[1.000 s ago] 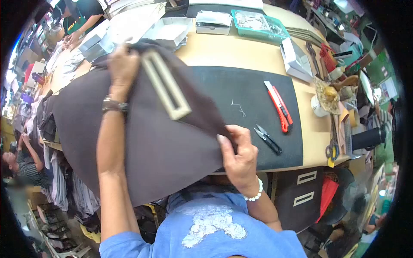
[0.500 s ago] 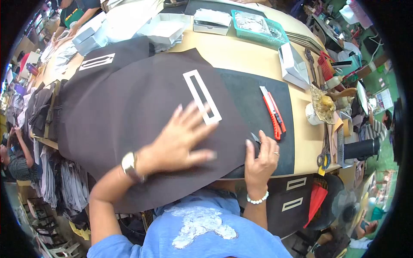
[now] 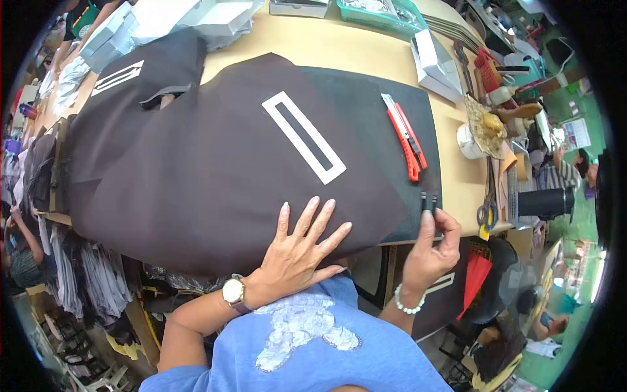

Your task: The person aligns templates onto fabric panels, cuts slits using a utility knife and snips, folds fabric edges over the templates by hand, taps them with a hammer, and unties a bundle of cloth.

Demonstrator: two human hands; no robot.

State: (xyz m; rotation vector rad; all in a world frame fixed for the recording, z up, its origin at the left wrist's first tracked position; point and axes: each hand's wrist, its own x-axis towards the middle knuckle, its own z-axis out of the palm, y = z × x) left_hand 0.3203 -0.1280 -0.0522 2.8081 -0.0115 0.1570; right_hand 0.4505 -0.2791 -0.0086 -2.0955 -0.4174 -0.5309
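A large dark brown fabric piece [image 3: 189,170] lies over the table, with a white rectangular frame [image 3: 304,137] on it. My left hand [image 3: 297,245] rests flat on the fabric near the table's front edge, fingers spread. At the right edge of the black mat [image 3: 366,91], my right hand [image 3: 434,248] pinches the small black thread snips [image 3: 428,202] between thumb and fingers. Just above the snips, two red utility knives [image 3: 406,137] lie side by side on the mat.
White boxes [image 3: 436,65] and a teal basket [image 3: 385,14] stand toward the back. A cup with a brush [image 3: 471,140], scissors [image 3: 486,212] and a black cylinder [image 3: 545,204] are at the right. Another dark fabric piece [image 3: 163,62] lies back left.
The fabric has been laid down and spread flat. My left hand has moved down to the fabric's front part. My right hand has let go of the fabric and taken hold of the snips.
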